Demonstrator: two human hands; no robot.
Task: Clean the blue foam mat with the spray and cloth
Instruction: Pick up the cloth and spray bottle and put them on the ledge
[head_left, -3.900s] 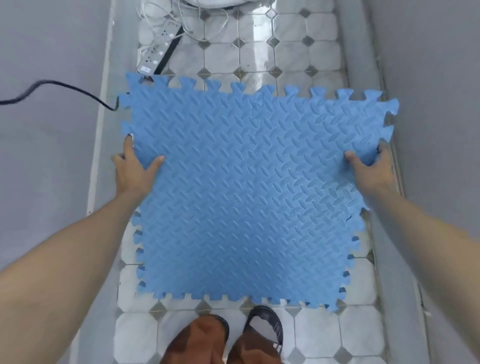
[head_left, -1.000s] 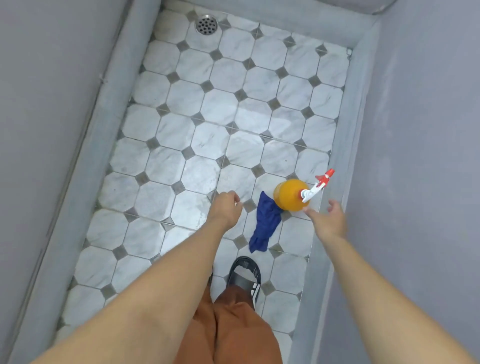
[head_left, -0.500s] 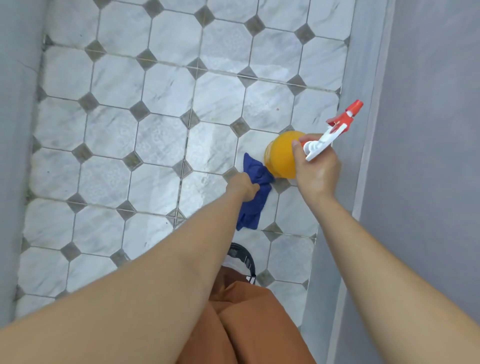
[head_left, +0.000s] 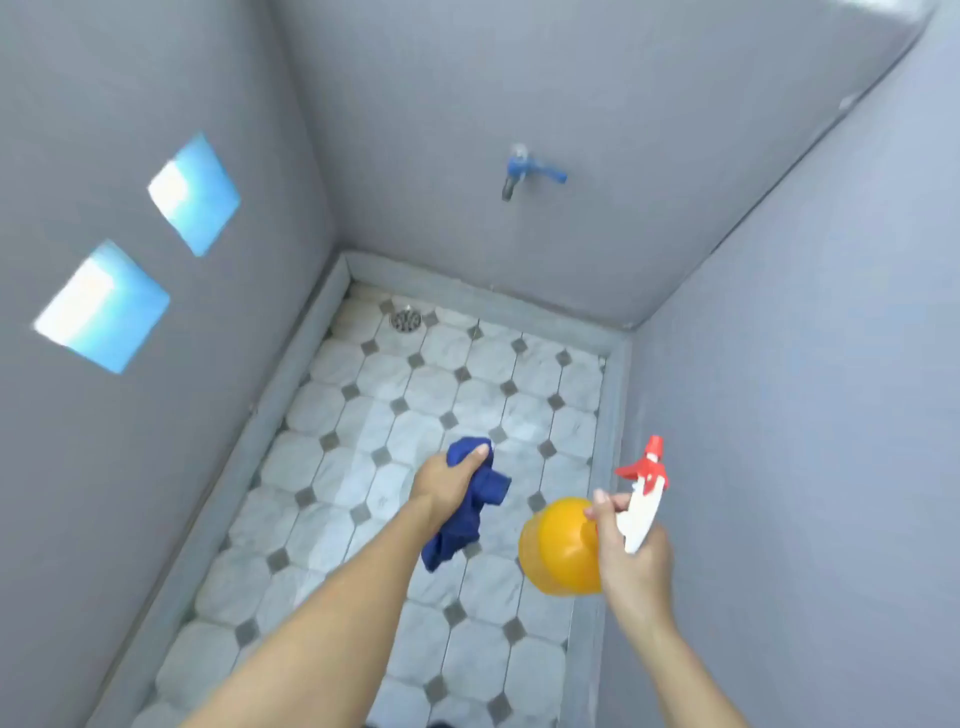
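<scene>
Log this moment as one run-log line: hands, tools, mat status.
left hand: grips blue cloth | right hand: grips orange spray bottle | both lifted off tiled floor | mat: not in view

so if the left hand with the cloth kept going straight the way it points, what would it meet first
Probably nothing soon. The left hand, its grip shut on the blue cloth, points toward the far wall; bare tiled floor lies below that line, then likely the wall under the blue tap. Depth is unclear.

The cloth looks soft and matt, the bottle smooth glossy plastic, the floor polished marble-like tile, the walls matt.
</scene>
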